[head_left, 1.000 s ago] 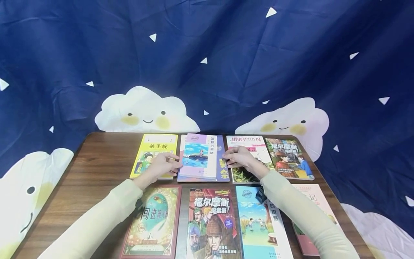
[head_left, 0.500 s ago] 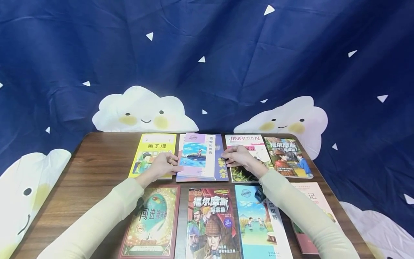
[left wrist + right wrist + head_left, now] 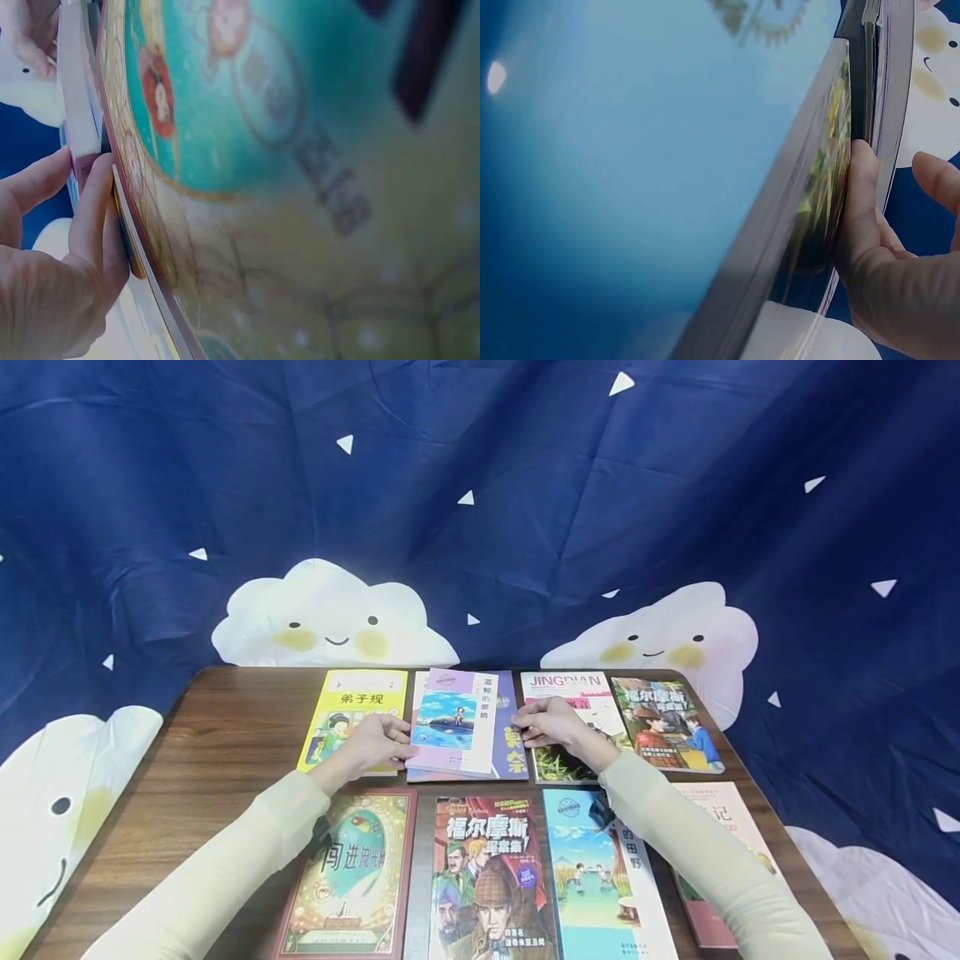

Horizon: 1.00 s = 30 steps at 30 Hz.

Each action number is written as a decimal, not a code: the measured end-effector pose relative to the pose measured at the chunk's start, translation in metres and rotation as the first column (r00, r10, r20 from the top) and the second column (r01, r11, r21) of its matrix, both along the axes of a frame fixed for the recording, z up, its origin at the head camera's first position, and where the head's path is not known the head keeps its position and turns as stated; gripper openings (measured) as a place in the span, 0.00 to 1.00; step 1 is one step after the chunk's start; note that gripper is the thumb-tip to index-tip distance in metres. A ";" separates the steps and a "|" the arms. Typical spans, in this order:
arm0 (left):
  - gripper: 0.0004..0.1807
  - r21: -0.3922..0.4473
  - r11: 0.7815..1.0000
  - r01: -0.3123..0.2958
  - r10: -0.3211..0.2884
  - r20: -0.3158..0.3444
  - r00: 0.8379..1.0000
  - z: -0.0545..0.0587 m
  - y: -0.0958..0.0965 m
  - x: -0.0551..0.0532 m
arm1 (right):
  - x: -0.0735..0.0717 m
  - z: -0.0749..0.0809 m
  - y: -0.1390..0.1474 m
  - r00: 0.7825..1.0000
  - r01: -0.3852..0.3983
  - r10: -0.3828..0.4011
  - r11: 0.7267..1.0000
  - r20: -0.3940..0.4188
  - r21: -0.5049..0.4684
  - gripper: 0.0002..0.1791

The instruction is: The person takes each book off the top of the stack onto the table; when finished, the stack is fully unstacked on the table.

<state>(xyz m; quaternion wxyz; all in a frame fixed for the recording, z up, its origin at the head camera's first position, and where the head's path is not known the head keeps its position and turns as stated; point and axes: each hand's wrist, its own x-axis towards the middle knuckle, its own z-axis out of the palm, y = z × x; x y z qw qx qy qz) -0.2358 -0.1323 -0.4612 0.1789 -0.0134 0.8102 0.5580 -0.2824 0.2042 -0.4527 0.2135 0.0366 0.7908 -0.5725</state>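
A paperback book (image 3: 452, 727) with a lilac and white cover and a sea picture lies on top of a wider purple book (image 3: 513, 739) at the table's back middle. My left hand (image 3: 367, 745) is at the top book's left edge. In the left wrist view, the left hand (image 3: 64, 255) has its thumb on one side of that book's edge and fingertips on the other, pinching it. At the purple book's right edge, my right hand (image 3: 558, 727) reaches over the JINGDIAN book (image 3: 577, 768). In the right wrist view, the right hand (image 3: 900, 262) touches with extended fingers, thumb held apart.
A yellow book (image 3: 382, 683) lies left of the stack, and a detective book (image 3: 667, 727) at the far right. The front row holds a green-and-gold book (image 3: 352, 877), another detective book (image 3: 491, 877), a blue book (image 3: 592, 877) and a pink book (image 3: 708, 918). Behind hangs a blue curtain (image 3: 480, 527).
The lilac-and-white book has slid a little left on the purple book, and its left edge now lies close to the lower book's left edge. The right hand stays at the purple book's edge.
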 end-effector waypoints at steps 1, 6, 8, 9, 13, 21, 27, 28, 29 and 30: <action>0.32 -0.001 1.000 -0.007 0.007 0.001 1.000 0.000 0.001 0.000 | 0.000 0.000 0.000 1.000 0.000 0.000 1.000 -0.001 0.002 0.24; 0.35 -0.011 1.000 -0.029 0.028 -0.013 1.000 -0.001 0.006 0.002 | 0.001 0.002 -0.001 1.000 0.009 -0.009 1.000 -0.002 0.007 0.22; 0.34 -0.018 0.999 -0.031 0.031 -0.023 0.999 0.000 0.007 0.002 | 0.001 0.002 0.000 1.000 0.011 -0.011 1.000 0.001 0.002 0.22; 0.34 -0.022 0.999 -0.033 0.032 -0.028 0.999 0.001 0.007 0.003 | 0.001 0.002 0.000 1.000 0.009 -0.009 1.000 0.000 -0.001 0.21; 0.33 -0.029 0.999 -0.045 0.044 -0.030 0.999 0.004 0.006 0.004 | -0.001 0.000 0.000 1.000 0.004 -0.004 1.000 -0.001 -0.002 0.20; 0.36 -0.035 0.999 -0.003 0.003 -0.010 1.000 0.016 -0.003 0.007 | -0.002 -0.002 -0.001 1.000 0.007 -0.007 1.000 0.002 0.003 0.20; 0.36 -0.063 0.996 0.065 -0.065 -0.010 0.998 0.022 -0.019 0.010 | -0.001 -0.001 -0.001 1.000 0.007 -0.007 1.000 -0.003 0.001 0.22; 0.36 -0.066 0.995 0.072 -0.073 -0.009 0.997 0.022 -0.022 0.011 | -0.001 -0.001 -0.001 1.000 0.005 -0.005 1.000 -0.005 -0.001 0.23; 0.36 -0.057 0.995 0.083 -0.083 -0.004 0.997 0.022 -0.025 0.011 | -0.001 -0.002 -0.001 1.000 0.006 -0.006 1.000 -0.004 -0.003 0.23; 0.35 -0.049 0.995 0.090 -0.091 -0.001 0.996 0.021 -0.028 0.012 | -0.001 -0.002 0.000 1.000 0.005 -0.005 1.000 -0.005 -0.003 0.23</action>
